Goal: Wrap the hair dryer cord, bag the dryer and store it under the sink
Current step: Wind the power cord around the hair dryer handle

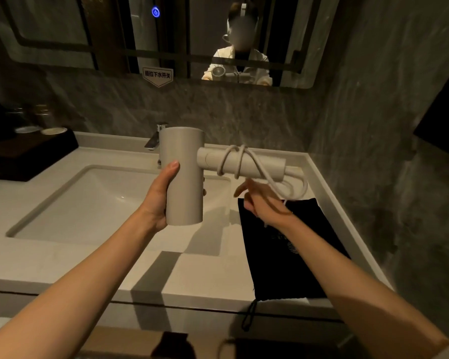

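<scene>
We cannot make out the cord's [275,182] plug end: it runs under our right hand [263,203], and whether those blurred fingers pinch it, we cannot tell. Our left hand [160,200] wraps the dryer's [183,177] pale barrel, held upright over the sink [70,203]. A few cord loops circle the handle, which points right. The black bag [293,255] lies flat on the counter [62,263], right of the sink.

Dim, warm light from overhead, hard arm shadows across the countertop [62,260], right hand [259,200] motion-blurred — wide-angle bending at edges.
</scene>
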